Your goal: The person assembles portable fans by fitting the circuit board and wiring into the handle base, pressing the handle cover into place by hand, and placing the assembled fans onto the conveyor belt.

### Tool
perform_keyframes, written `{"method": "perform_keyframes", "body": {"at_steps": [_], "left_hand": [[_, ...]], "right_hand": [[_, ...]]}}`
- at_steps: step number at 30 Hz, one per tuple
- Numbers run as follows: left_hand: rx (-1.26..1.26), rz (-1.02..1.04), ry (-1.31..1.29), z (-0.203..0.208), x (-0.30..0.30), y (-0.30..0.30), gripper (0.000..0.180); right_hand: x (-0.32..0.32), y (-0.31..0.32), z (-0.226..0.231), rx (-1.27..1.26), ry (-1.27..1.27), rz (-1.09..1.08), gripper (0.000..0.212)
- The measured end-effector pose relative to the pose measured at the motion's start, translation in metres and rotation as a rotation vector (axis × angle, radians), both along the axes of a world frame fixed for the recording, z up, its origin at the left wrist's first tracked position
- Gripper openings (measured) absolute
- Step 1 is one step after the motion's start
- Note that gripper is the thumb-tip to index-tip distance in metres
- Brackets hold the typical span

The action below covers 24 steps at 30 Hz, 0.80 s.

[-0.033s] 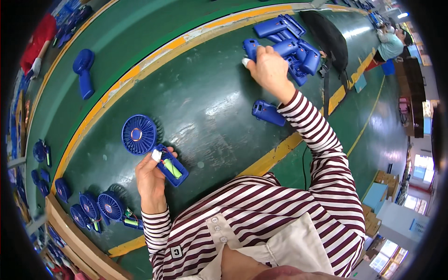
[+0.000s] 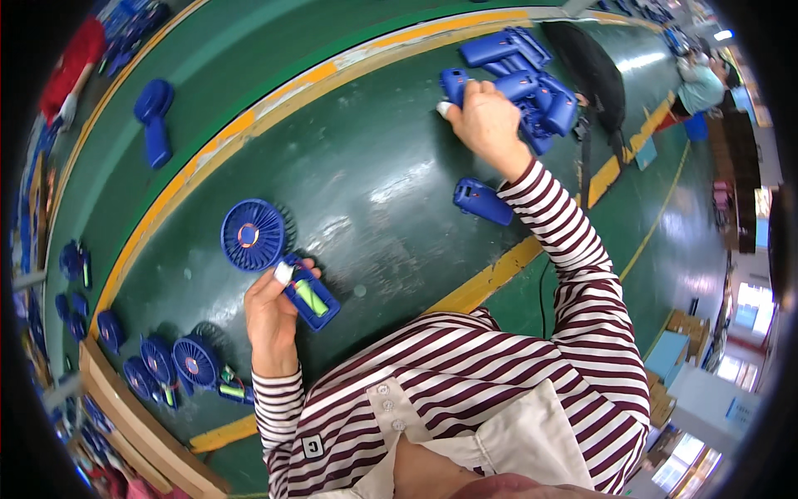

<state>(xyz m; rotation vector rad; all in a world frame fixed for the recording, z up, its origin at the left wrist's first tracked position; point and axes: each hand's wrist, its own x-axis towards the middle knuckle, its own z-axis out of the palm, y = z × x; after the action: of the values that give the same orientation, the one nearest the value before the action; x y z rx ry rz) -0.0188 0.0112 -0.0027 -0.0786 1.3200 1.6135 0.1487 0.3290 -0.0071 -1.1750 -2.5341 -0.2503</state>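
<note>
Around the handle of a blue handheld fan (image 2: 253, 235), my left hand (image 2: 273, 320) is closed, its thumb wrapped in white. The fan's round grille points away from me, and its opened handle shows a light-green battery (image 2: 311, 297) and a white piece near the neck. My right hand (image 2: 492, 121) reaches to a pile of blue handle shells (image 2: 544, 104) at the far right. Its fingers are curled at a blue handle shell (image 2: 454, 85) on the pile's left side; the fingertips are partly hidden. Another blue shell (image 2: 482, 201) lies alone near my right forearm.
Several fans with open handles (image 2: 196, 363) lie at the lower left beside a wooden edge (image 2: 125, 416). A closed blue fan (image 2: 155, 123) rests on the green strip beyond the yellow line. A black bag (image 2: 586, 71) lies beside the pile. Other people are at the far left and right.
The view has shifted slightly. The fan in my left hand has turned a little, its grille tilting; my right hand stays at the pile.
</note>
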Motion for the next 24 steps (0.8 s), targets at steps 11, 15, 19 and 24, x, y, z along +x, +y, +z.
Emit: {"method": "perform_keyframes", "body": {"at_steps": [11, 15, 19, 24], "left_hand": [[0.061, 0.003, -0.1, 0.005, 0.009, 0.006, 0.027], [0.083, 0.016, -0.106, 0.001, 0.011, 0.001, 0.027], [0.046, 0.0, -0.074, -0.003, 0.018, 0.005, 0.027], [0.107, 0.044, -0.146, -0.003, 0.021, 0.004, 0.024]], "right_hand": [[-0.001, -0.006, 0.002, -0.17, -0.01, 0.076, 0.051], [-0.009, -0.063, 0.023, -0.548, 0.391, 0.331, 0.056], [-0.014, -0.127, 0.05, -0.846, 0.296, 0.427, 0.058], [-0.028, -0.166, 0.072, -0.83, 0.075, 0.605, 0.052]]}}
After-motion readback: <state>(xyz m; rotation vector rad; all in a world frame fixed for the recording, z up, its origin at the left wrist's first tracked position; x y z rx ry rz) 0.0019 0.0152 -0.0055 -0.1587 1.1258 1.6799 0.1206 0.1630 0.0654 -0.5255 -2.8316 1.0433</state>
